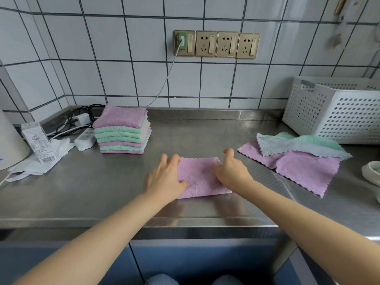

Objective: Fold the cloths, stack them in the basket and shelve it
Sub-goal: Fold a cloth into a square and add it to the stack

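Observation:
A pink cloth [198, 177], folded into a rectangle, lies on the steel counter [102, 182] in front of me. My left hand [164, 177] rests on its left end with fingers spread over the edge. My right hand [232, 171] lies on its right end, fingers slightly lifted. A stack of several folded pink and green cloths [122, 130] stands at the back left. Unfolded cloths [296, 159], pink, grey and green, lie spread at the right. The white perforated basket [337, 114] stands at the back right.
A power strip [85, 139] with cables, a small carton [39, 142] and a white plastic bag [41, 161] crowd the left. A white appliance [10, 140] stands at the far left edge. A white bowl rim [371, 173] shows at the right. Wall sockets [217, 44] sit above.

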Demonstrator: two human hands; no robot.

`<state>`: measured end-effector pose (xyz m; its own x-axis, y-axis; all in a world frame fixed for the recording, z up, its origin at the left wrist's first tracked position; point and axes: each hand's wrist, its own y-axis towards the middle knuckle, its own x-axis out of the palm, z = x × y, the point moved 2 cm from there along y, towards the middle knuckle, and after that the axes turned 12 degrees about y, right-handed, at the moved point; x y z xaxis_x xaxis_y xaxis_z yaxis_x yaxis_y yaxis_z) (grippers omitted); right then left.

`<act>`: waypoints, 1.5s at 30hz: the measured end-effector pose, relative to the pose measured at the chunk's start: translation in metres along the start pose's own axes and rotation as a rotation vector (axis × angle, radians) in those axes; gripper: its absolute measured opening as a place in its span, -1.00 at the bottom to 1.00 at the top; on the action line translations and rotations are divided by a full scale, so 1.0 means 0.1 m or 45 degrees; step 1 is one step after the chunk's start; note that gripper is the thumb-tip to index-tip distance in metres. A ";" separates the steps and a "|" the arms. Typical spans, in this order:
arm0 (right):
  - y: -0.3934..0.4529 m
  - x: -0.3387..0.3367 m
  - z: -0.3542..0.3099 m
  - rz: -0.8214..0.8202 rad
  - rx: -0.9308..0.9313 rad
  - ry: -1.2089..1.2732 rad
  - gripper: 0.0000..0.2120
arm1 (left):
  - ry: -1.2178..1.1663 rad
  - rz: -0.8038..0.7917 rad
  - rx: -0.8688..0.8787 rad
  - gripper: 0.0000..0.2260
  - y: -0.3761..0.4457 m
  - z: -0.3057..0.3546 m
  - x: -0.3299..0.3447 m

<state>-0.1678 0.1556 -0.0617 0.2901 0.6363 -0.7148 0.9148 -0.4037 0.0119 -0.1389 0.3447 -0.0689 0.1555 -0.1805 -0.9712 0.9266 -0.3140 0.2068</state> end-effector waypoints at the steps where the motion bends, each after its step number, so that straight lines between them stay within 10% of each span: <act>1: -0.04 0.01 -0.04 0.043 -0.093 -0.181 -0.58 | 0.016 0.074 0.116 -0.57 0.01 0.03 0.00; 6: -0.19 0.21 -0.12 -0.046 -0.591 -0.533 -0.62 | -0.002 -0.123 0.512 -0.48 0.04 0.15 0.14; 11: -0.25 0.20 0.21 -0.257 -0.608 -0.492 -0.25 | 0.091 -0.362 0.354 -0.49 -0.10 0.01 0.23; 19: -0.32 0.07 0.53 -0.343 -0.390 -0.484 -0.46 | -0.053 -0.430 0.230 -0.48 -0.21 -0.15 0.14; 30: -0.40 0.04 0.44 -0.348 -0.317 -0.395 -0.48 | -1.864 -0.323 -0.722 -0.43 0.07 0.02 0.04; 34: -0.37 0.05 0.39 -0.280 -0.385 -0.232 -0.49 | -1.833 -0.478 -0.682 -0.72 0.03 0.03 0.05; 45: 0.16 0.17 -0.39 -0.296 0.029 1.021 -0.70 | -1.923 -0.220 -0.414 -0.68 0.37 -0.63 -0.45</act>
<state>-0.1372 0.1855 -0.0463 0.2150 0.9765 0.0170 0.9725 -0.2125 -0.0949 -0.0904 0.3995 -0.0248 -0.2489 -0.9653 0.0786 0.9591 -0.2569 -0.1188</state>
